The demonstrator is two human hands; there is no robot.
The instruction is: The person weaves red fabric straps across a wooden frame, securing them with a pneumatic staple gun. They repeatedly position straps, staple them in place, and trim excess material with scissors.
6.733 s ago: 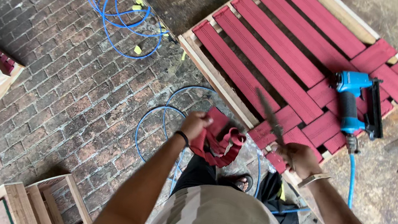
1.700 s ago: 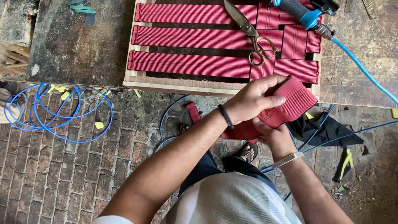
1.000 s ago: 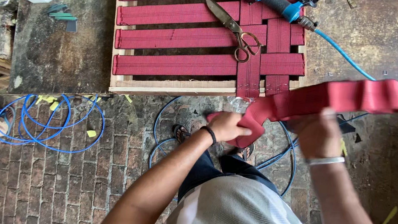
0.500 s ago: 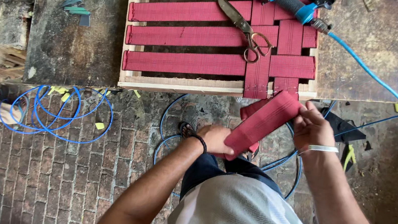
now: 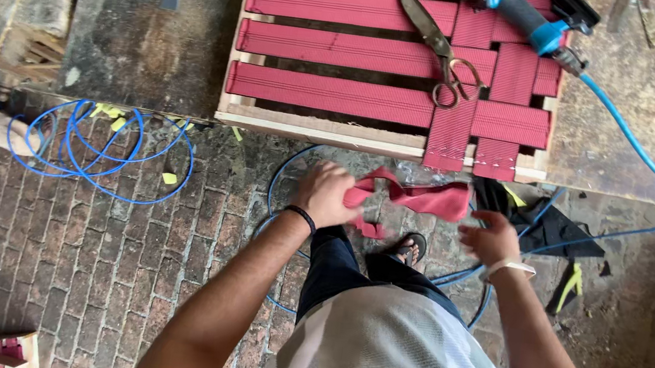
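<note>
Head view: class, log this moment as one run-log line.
left hand: grips red webbing strip | right hand: open beside strip | scissors: on webbed frame

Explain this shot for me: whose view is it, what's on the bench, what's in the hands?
One picture, from a camera on a person's head looking down at their own bare hands, torso and feet. The left hand has a grip on a strip of red webbing; the right hand is at its other end, blurred, so its grip is unclear. On the workbench lies a wooden frame woven with red straps, with scissors and a blue air stapler on top. A blue hose coils on the brick floor.
</note>
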